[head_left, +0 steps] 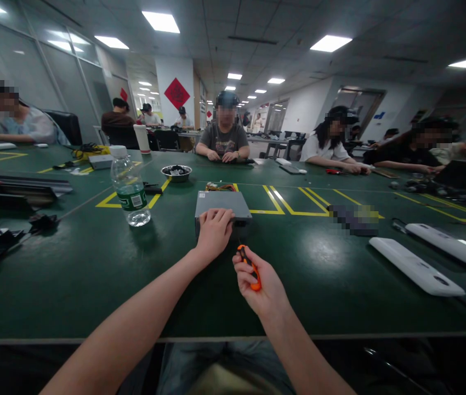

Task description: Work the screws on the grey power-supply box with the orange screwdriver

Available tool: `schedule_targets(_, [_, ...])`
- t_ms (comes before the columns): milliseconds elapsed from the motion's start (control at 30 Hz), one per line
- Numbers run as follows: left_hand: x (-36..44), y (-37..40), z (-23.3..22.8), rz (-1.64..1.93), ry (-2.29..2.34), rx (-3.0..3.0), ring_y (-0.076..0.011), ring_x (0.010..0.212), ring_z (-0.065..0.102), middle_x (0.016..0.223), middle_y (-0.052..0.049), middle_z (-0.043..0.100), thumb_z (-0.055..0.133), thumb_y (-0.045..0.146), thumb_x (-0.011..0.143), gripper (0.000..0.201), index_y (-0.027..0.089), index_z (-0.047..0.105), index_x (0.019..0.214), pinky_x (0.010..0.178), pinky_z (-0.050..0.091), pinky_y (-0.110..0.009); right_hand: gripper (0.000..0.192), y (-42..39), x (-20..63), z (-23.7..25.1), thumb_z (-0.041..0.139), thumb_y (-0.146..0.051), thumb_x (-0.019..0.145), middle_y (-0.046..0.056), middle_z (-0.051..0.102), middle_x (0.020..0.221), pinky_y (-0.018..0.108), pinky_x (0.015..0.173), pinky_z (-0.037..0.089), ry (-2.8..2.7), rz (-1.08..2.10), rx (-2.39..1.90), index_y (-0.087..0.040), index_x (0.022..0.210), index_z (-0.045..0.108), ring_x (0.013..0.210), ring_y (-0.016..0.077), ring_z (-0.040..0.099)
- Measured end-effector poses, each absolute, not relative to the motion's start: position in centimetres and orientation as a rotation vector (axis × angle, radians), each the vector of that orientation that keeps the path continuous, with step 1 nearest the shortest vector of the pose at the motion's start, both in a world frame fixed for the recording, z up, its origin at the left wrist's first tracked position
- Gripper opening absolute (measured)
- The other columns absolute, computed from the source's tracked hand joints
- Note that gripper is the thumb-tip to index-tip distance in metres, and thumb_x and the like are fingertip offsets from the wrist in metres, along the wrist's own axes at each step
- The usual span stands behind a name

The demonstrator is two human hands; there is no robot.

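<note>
A grey metal computer power supply (pixel 225 203) lies on the green table, with its bundle of coloured cables (pixel 220 187) at the far side. Over its top and near edge, my left hand (pixel 215 233) is closed, fingers on the top face and thumb out of sight. My right hand (pixel 260 277) grips a screwdriver (pixel 254 277) with an orange and black handle. Its thin shaft points up toward the near face of the power supply. Whether the tip touches a screw there is too dark to tell.
A water bottle (pixel 131 189) stands left of the power supply, and a metal bowl (pixel 176 173) of small parts sits behind. White devices (pixel 416 266) with cords lie at the right. Black parts (pixel 3 241) are at the left. A person (pixel 225 131) sits opposite.
</note>
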State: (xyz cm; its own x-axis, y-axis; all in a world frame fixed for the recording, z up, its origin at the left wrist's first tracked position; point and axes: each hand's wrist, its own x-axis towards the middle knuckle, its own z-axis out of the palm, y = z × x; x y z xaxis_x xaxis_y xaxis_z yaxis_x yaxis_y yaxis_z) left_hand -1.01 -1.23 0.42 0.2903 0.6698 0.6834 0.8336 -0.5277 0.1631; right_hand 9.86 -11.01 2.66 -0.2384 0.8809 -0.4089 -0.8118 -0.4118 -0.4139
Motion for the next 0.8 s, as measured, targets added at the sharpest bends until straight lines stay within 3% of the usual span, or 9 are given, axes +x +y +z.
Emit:
schedule_targets(133, [-1.1,-1.3,0.5,-1.06,-1.377,-2.338,-0.0221,0.103,0.046,0.11,-0.002,0.06,0.044,0.02,0.085,0.021,0.024,0.055,0.102,0.085,0.031,-0.039,0.022,-11.0,9.8,2.7,0.032,-0.023,0.093,0.0,0.048,0.066,0.006,0.033,0.035,0.015,1.982,-0.602,-0.01,0.088,0.049,0.042,0.0007,0.043])
schedule_targets(233, [-1.1,-1.3,0.5,-1.066,-1.376,-2.334,-0.0221,0.102,0.046,0.111,-0.002,0.06,0.044,0.019,0.085,0.021,0.024,0.054,0.102,0.085,0.031,-0.039,0.021,-11.0,9.7,2.2,0.035,-0.023,0.092,0.0,0.048,0.065,0.008,0.033,0.037,-0.002,1.96,-0.639,-0.009,0.094,0.051,0.043,0.0017,0.044])
schedule_targets(433, [-1.1,-1.2,0.5,-1.07,-1.38,-2.343,-0.0222,0.103,0.047,0.111,-0.004,0.06,0.044,0.02,0.085,0.022,0.024,0.056,0.103,0.084,0.033,-0.04,0.014,-10.9,10.2,1.4,0.041,-0.018,0.089,0.0,0.049,0.068,0.006,0.029,0.029,0.025,1.833,-0.691,-0.013,0.078,0.049,0.042,0.0,0.042])
schedule_targets(633, [-1.2,-1.4,0.7,-1.081,-1.36,-2.346,-0.021,0.107,0.048,0.113,-0.004,0.059,0.043,0.018,0.085,0.021,0.023,0.054,0.101,0.088,0.032,-0.039,0.012,-11.0,10.5,0.9,0.044,-0.021,0.089,0.001,0.053,0.07,0.007,0.033,0.036,0.034,1.856,-0.706,-0.014,0.084,0.051,0.047,0.0025,0.05])
schedule_targets(800, [-1.1,-1.3,0.5,-1.12,-1.315,-2.361,-0.0176,0.116,0.045,0.114,-0.003,0.059,0.043,0.015,0.084,0.02,0.022,0.053,0.1,0.096,0.026,-0.037,0.014,-11.0,10.3,1.1,0.043,-0.021,0.089,0.002,0.052,0.07,0.007,0.033,0.036,0.042,1.885,-0.678,-0.012,0.084,0.051,0.048,0.0027,0.049])
